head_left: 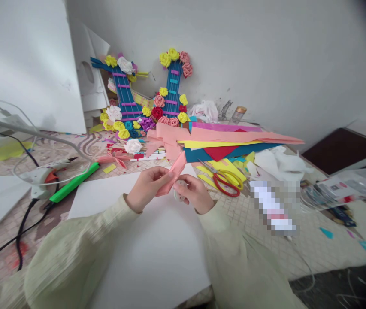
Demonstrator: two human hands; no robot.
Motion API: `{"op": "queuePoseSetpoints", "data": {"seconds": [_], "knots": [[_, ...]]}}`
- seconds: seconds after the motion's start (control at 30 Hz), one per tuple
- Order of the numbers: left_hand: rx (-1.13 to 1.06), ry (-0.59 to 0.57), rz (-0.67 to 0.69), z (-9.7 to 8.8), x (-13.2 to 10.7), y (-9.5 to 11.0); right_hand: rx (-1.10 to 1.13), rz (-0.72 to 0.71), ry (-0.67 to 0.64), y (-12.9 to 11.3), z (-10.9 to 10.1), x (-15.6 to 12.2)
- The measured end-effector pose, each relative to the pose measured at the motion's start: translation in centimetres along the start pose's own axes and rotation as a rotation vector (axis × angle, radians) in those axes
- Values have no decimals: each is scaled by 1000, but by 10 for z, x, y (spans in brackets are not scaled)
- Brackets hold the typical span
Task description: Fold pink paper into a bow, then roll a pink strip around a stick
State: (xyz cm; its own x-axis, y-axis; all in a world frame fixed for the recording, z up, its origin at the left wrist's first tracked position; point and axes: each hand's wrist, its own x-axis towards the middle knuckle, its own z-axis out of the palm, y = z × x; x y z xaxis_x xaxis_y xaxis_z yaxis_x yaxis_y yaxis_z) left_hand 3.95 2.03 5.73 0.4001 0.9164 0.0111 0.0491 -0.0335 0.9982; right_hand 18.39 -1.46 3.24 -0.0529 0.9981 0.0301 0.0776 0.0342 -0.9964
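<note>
My left hand and my right hand are raised together over a white sheet of board. Both pinch a folded strip of pink paper that rises between them toward the upper right. Under my right hand's fingers a small round white object shows; I cannot make out what it is. Both sleeves are pale green.
Red-and-yellow scissors lie right of my hands. Behind them is a stack of coloured paper sheets. Two blue craft pieces with paper flowers lean on the wall. A glue gun and a green marker lie at left.
</note>
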Motion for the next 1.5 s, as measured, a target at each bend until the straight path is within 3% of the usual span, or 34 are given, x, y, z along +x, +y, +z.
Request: {"op": "queuePoseSetpoints", "data": {"seconds": [0.33,0.63,0.93,1.17,1.5], "knots": [[98,29,52,-2,2,3,-74,-35,70,4,1,1],[17,59,3,-9,2,12,60,3,-82,-2,-4,-1],[-215,-107,-84,-9,1,15,54,61,4,-1,-3,1],[-276,-235,-80,-4,-4,18,153,-67,-57,0,-4,3],[-318,-240,-129,-4,-6,20,116,-33,-11,-2,-4,2]]}}
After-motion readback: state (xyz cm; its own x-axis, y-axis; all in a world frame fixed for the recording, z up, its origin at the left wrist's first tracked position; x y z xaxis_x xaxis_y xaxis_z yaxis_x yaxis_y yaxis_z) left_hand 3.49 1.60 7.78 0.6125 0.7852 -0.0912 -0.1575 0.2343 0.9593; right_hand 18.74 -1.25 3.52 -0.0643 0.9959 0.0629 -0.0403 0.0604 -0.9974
